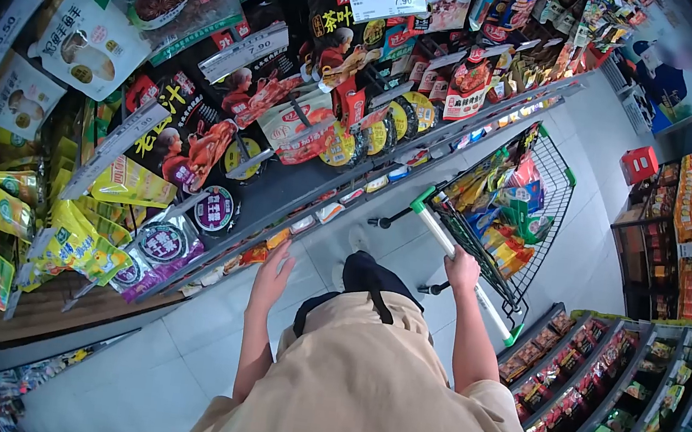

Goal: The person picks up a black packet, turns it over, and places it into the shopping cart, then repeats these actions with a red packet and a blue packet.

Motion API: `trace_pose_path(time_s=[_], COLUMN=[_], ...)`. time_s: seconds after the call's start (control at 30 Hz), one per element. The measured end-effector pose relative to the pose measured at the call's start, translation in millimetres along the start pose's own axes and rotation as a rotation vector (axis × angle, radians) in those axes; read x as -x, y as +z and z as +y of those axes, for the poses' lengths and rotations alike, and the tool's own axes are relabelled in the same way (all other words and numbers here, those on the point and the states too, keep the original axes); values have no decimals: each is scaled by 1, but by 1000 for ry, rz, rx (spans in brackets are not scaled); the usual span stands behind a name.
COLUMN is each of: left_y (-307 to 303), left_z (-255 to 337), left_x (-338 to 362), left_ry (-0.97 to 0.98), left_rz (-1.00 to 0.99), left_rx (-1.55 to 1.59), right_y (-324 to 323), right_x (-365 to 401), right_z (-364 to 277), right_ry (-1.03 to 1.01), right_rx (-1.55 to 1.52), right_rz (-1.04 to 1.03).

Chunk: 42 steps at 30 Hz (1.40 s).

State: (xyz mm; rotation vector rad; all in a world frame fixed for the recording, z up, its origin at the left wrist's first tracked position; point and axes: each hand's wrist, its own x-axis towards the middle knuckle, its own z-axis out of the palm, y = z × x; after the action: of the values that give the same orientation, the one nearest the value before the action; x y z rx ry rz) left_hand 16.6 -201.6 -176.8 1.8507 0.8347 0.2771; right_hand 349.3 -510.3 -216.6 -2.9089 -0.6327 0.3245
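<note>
Gripping the cart handle [433, 227] w/ my R fingers [463, 263]; L fingers [272, 266] loosely spread, holding nothing, near the left shelf [283, 197]. Cart [571, 176] at far right, packets [521, 199] inside. One-handed push might swing it, so best: firm grip, straight wrist, slow, L fingers off shelf edge.

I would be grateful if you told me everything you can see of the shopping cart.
The cart has a dark wire basket with green corner pieces and a pale, metallic-looking handle with green ends. It stands on the tiled floor, beside the long shelf. Colourful packets lie heaped inside. The person's right hand is closed round the handle. Dark casters show on the handle side; the rest of the underside is hidden.
</note>
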Motion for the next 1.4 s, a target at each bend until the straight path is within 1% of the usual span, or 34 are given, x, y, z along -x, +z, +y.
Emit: trace_pose_path(time_s=[0.3,0.5,0.6,0.67,0.73,0.8,0.83,0.9,0.93,1.0,1.07,1.13,1.17,1.2,1.27,1.33,1.37,1.4], left_y=[-8,-12,-11,-10,-5,2,7,15,20,28,35,40,42,47,55,61,63,62], left_z=[-3,-7,-12,-13,-17,-18,-21,-23,-20,-12,4,27,41,55,72,72,65,51], left_x=[-7,-9,-3,1,2,-1,-5,-17,-23,-41,-60,-85,-96,-105,-124,-141,-151,-161], left_ry=[-24,30,11,-30,9,-58,-43,-24,-9,13,29,66,72,89,110,151,154,104], left_rz=[-1,88,143,120,124,88,81,45,19,-27,-70,-102,-103,-101,-88,-66,-55,48], left_rx=[28,56,91,66,62,62,83,65,56,25,-7,-86,-95,-71,-50,-127,-132,-111], right_y=[4,0,2,4,4,3,2,-6,-12,-23,-26,-20,-18,-19,-25,-29,-27,-27], right_x=[3,4,3,3,1,1,0,4,7,18,28,34,37,40,41,35,30,25], right_z=[-4,-8,-6,-3,-2,-2,-3,-4,-6,-8,-4,5,7,9,12,15,18,21], right_ry=[9,-22,-40,-46,-32,-52,-43,-47,-33,-115,-116,-120,-129,-128,-34,-29,-38,-46], right_rx=[-23,-38,-20,-48,-21,-21,-29,-173,-176,-249,-294,-384,-368,-376,-478,-518,-589,-659], right_rz=[13,45,47,44,7,2,2,-55,-56,3,7,159,235,242,161,154,113,68])
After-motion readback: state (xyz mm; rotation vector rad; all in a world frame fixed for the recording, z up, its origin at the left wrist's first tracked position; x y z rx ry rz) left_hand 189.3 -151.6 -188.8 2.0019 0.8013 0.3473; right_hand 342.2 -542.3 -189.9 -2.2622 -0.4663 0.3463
